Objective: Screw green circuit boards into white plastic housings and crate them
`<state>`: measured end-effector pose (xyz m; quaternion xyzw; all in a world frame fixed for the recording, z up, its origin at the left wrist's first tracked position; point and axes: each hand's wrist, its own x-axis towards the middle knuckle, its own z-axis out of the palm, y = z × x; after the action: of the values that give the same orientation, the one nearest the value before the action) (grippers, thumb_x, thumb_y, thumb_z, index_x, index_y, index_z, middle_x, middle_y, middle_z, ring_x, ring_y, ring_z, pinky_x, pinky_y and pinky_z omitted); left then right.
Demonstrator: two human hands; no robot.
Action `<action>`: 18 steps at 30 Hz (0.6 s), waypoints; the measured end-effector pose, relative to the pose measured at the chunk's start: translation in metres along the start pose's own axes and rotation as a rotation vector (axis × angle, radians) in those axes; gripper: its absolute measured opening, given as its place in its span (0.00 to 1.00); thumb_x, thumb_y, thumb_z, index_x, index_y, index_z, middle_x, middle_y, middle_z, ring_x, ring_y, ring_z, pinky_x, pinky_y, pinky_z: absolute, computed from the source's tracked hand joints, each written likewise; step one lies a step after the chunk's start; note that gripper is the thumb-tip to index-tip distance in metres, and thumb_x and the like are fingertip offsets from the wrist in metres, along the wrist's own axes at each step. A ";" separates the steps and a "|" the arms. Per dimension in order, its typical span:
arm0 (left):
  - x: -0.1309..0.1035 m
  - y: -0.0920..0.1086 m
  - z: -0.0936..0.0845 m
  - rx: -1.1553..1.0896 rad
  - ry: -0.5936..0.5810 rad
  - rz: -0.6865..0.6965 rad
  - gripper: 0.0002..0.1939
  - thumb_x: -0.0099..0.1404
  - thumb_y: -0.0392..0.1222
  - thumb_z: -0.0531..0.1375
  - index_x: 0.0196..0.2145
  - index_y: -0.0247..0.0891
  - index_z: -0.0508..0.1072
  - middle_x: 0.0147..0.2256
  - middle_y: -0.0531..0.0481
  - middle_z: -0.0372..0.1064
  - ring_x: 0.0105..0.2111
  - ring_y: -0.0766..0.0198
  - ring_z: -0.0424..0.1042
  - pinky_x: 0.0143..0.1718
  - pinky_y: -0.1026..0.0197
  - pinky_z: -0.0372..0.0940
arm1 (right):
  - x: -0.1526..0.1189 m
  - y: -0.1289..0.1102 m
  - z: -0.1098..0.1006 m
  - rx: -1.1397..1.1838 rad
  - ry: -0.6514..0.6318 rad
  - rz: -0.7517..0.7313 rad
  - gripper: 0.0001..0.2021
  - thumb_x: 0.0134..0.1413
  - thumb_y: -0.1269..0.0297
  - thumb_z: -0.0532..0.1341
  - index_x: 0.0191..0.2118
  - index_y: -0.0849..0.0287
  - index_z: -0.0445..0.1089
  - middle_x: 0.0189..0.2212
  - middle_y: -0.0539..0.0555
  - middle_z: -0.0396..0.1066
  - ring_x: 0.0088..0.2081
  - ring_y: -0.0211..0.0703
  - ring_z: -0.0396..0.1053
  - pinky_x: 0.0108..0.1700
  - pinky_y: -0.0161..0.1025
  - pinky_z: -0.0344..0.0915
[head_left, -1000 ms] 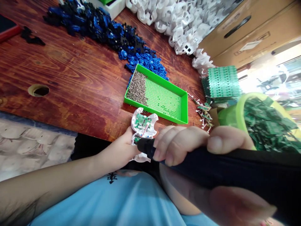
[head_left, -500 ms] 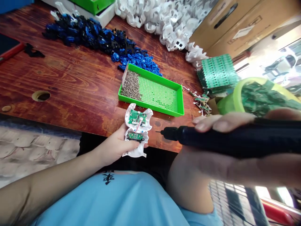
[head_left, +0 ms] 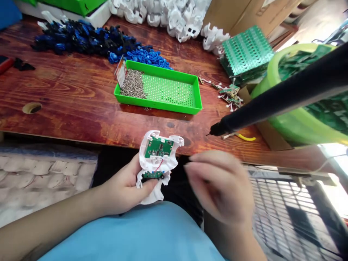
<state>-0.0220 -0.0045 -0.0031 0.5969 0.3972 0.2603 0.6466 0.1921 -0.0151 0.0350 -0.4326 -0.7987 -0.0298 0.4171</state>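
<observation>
My left hand (head_left: 123,186) holds an opened white plastic housing (head_left: 144,159) by its lower half, thumb across the front. A green circuit board (head_left: 160,148) sits in the upper half. A smaller green board (head_left: 152,174) lies in the lower half, partly under my thumb, and a thin red wire joins the two. My right hand (head_left: 221,185), smeared by motion, is just right of the housing, its fingers curled together with nothing visible in them. Above it hangs a black electric screwdriver (head_left: 277,96), its thin bit pointing down-left, apart from my hand.
A green perforated tray (head_left: 176,108) of small screws (head_left: 133,85) sits on the wooden table (head_left: 73,87). Behind are blue and black parts (head_left: 89,40) and white housings (head_left: 179,18). Stacked green boards (head_left: 247,50), wired boards (head_left: 231,95), a yellow-green basket (head_left: 274,69) and a yellow-handled tool (head_left: 246,137) are right.
My right hand has let go of the electric screwdriver and come down-left beside the housing. The screwdriver now hangs free at a slant. The housing has moved slightly nearer to me.
</observation>
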 end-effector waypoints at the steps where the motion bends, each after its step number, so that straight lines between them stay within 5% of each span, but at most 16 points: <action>1: -0.001 -0.001 0.003 0.039 -0.012 0.041 0.25 0.65 0.38 0.57 0.59 0.41 0.57 0.54 0.46 0.68 0.52 0.58 0.69 0.54 0.60 0.63 | -0.002 -0.003 -0.002 0.006 -0.156 -0.037 0.17 0.53 0.77 0.61 0.48 0.57 0.68 0.42 0.54 0.69 0.44 0.42 0.68 0.46 0.39 0.67; 6: 0.001 -0.003 0.016 0.143 -0.079 0.181 0.33 0.65 0.34 0.55 0.64 0.45 0.48 0.60 0.44 0.61 0.56 0.54 0.65 0.57 0.55 0.62 | -0.002 -0.007 -0.008 -0.070 -0.255 -0.220 0.08 0.59 0.73 0.57 0.42 0.63 0.72 0.38 0.55 0.75 0.42 0.43 0.71 0.49 0.40 0.68; 11: 0.008 -0.004 0.024 0.132 -0.079 0.194 0.33 0.66 0.36 0.55 0.64 0.41 0.44 0.59 0.41 0.61 0.57 0.54 0.64 0.58 0.55 0.61 | -0.011 -0.006 -0.009 -0.079 -0.158 -0.335 0.06 0.56 0.70 0.59 0.37 0.62 0.73 0.32 0.52 0.77 0.38 0.42 0.73 0.47 0.40 0.70; 18: 0.011 -0.001 0.032 -0.031 -0.077 0.146 0.33 0.66 0.41 0.57 0.63 0.41 0.44 0.57 0.42 0.64 0.55 0.55 0.67 0.55 0.58 0.63 | -0.022 -0.002 -0.005 -0.124 -0.025 -0.388 0.08 0.51 0.68 0.62 0.39 0.55 0.74 0.39 0.49 0.77 0.40 0.41 0.74 0.43 0.38 0.72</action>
<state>0.0101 -0.0138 -0.0074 0.6238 0.3231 0.2898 0.6500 0.1998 -0.0327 0.0235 -0.2958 -0.8688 -0.1532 0.3664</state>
